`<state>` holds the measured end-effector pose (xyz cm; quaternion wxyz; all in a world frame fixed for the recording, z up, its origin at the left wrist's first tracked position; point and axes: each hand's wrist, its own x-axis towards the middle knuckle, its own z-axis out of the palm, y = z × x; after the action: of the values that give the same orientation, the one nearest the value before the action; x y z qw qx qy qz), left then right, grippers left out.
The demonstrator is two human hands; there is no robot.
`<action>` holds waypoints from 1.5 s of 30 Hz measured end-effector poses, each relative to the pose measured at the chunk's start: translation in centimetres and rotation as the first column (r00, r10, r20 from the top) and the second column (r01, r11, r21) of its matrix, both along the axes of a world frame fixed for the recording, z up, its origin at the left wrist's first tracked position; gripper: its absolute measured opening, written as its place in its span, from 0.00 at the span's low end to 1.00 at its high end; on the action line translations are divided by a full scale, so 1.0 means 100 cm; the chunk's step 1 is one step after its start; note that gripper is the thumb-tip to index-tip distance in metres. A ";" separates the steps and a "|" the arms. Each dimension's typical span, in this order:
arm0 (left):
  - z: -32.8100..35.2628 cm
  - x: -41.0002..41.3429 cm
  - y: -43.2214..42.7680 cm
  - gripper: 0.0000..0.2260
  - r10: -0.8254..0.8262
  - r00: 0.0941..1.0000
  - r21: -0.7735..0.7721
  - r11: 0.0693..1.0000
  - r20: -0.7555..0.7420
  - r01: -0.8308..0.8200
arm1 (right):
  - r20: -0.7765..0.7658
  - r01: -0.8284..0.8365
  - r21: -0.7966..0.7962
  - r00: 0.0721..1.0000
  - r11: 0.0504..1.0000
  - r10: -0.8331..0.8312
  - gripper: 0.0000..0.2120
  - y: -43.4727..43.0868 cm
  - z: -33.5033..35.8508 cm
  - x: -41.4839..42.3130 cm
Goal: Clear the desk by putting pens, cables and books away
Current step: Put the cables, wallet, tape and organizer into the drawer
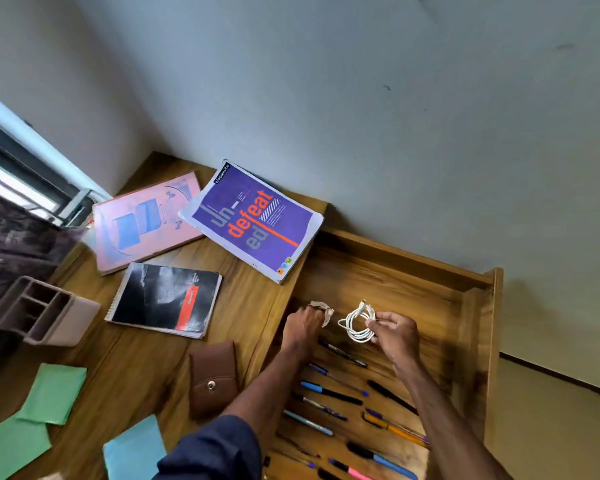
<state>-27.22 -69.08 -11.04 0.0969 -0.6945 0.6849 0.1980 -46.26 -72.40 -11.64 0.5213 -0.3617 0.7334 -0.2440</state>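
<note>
Left hand (303, 328) hiding beige cable (323, 308) (mostly), right hand (397, 333) pinching white cable (355, 324)

Beyond the left hand (302, 329) and the right hand (394, 336), bare floor of the open drawer (430, 282) up to its back wall. Between the two hands only a narrow gap, partly taken by the beige cable (321, 308) and the white cable coil (357, 323). Behind both hands, under the forearms, many pens (329, 393) across the floor. Right of the right hand, free wood, then the side wall. Forward-left of the left hand, the purple book (253, 220) overhanging the drawer edge.
</note>
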 end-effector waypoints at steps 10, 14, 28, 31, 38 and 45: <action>-0.019 0.005 0.000 0.11 0.031 0.998 -0.084 0.996 -0.052 -0.035 | 0.001 0.002 -0.045 1.000 0.999 -0.002 0.14 -0.056 -0.012 0.045; -0.015 0.008 0.002 0.10 0.068 0.994 -0.127 0.989 -0.087 -0.079 | 0.036 -0.039 -0.015 0.999 0.999 0.039 0.16 -0.071 -0.021 0.071; 0.043 0.041 0.046 0.13 0.103 0.953 -0.210 0.963 -0.285 -0.167 | -0.161 -0.174 -0.254 0.978 0.952 0.136 0.11 0.011 0.026 0.091; 0.071 0.063 0.080 0.11 0.129 0.940 -0.292 0.929 -0.316 -0.226 | -0.122 -0.214 -0.364 0.976 0.907 0.181 0.10 0.053 0.055 0.124; 0.113 0.145 0.189 0.14 0.323 0.851 -0.422 0.760 -0.413 -0.494 | -0.183 -0.503 -0.498 0.857 0.707 0.481 0.08 0.152 0.102 0.225; 0.124 0.246 0.310 0.10 0.603 0.686 -0.451 0.521 -0.407 -0.725 | -0.269 -0.678 -0.583 0.681 0.447 0.682 0.08 0.241 0.135 0.318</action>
<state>-2.58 -38.03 1.37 -0.2722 -0.8736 0.3973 0.0697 -14.42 -48.34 1.90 0.4193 -0.7782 0.3946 -0.2508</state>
